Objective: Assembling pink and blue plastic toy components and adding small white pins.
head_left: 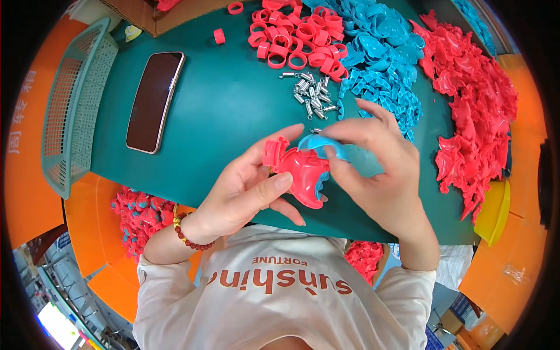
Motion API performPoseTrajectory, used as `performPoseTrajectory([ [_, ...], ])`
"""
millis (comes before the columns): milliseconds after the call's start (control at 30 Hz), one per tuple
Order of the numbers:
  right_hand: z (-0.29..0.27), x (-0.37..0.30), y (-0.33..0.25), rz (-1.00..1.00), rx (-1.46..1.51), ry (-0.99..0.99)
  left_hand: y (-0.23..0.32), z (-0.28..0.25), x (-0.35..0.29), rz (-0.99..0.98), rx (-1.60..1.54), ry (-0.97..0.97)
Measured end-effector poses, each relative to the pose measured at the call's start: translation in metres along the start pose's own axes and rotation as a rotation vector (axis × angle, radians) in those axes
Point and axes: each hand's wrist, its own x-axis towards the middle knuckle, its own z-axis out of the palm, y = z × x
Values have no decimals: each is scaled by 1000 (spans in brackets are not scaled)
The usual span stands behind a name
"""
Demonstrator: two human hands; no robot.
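Observation:
My left hand [248, 189] grips a red plastic clip half [297, 168] over the green table [221, 111], thumb lying across its lower side. My right hand [382, 169] presses a blue plastic clip half [318, 143] against the top of the red one, thumb and fingers pinching it. The two pieces touch and overlap between my hands. A red bead bracelet [189, 236] circles my left wrist.
Small metal springs [312, 93] lie just beyond my hands. Red plastic rings [294, 35], a blue parts pile [382, 58] and a red parts pile [475, 105] fill the far right. A phone [154, 99] and a green basket [76, 99] lie left. Finished clips [137, 219] sit in an orange bin.

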Motion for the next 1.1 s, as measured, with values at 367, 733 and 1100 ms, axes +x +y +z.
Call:
performPoseTrajectory([
  [367, 18, 0, 3, -239, -238, 102, 3, 3, -4, 0, 69, 29],
  [733, 13, -1, -8, -94, -213, 8, 4, 0, -4, -39, 83, 18],
  [1100, 11, 4, -4, -140, -121, 25, 7, 0, -6, -6, 75, -12],
])
